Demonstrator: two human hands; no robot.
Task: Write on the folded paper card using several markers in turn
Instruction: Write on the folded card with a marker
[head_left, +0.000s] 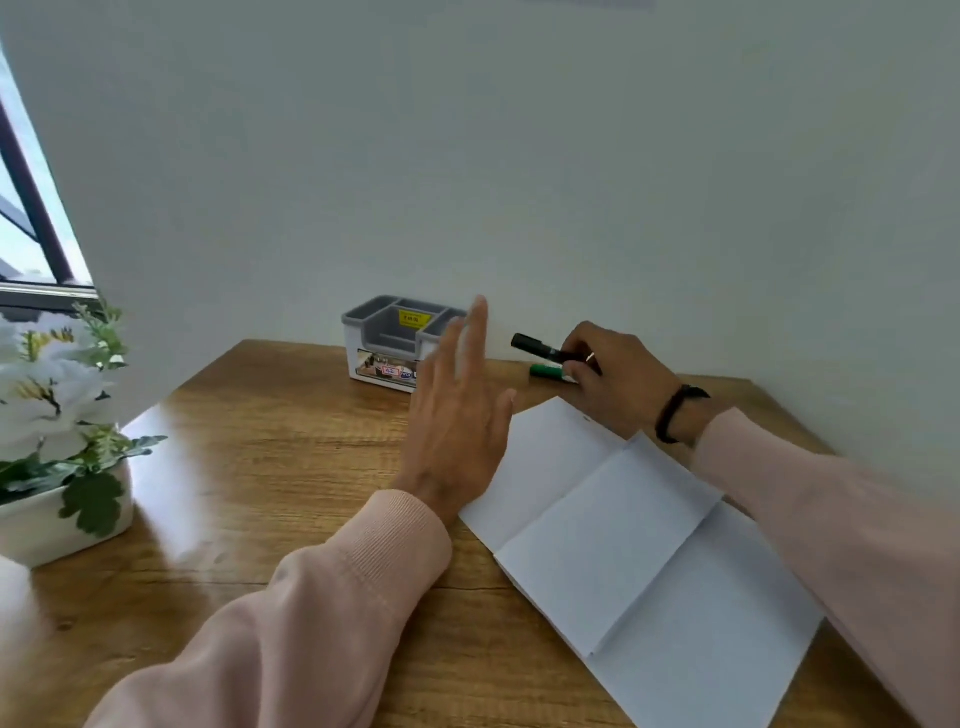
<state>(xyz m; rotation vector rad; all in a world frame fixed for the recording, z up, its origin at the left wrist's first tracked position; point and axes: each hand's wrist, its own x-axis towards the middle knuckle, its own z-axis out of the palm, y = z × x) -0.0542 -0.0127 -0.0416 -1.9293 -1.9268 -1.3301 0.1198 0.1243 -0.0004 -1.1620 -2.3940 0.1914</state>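
A white paper card (623, 540) with fold creases lies partly unfolded on the wooden desk (260, 467), at the right. My right hand (618, 379) is beyond the card's far corner, shut on a black marker (540, 349) that points left. A green marker (548, 371) lies on the desk just under that hand. My left hand (457, 421) hovers above the desk by the card's left edge, fingers straight and apart, holding nothing.
A grey and white desk organiser (384, 348) stands against the wall behind my left hand. A white pot of artificial flowers (57, 431) sits at the desk's left edge. The wall runs close along the back and right.
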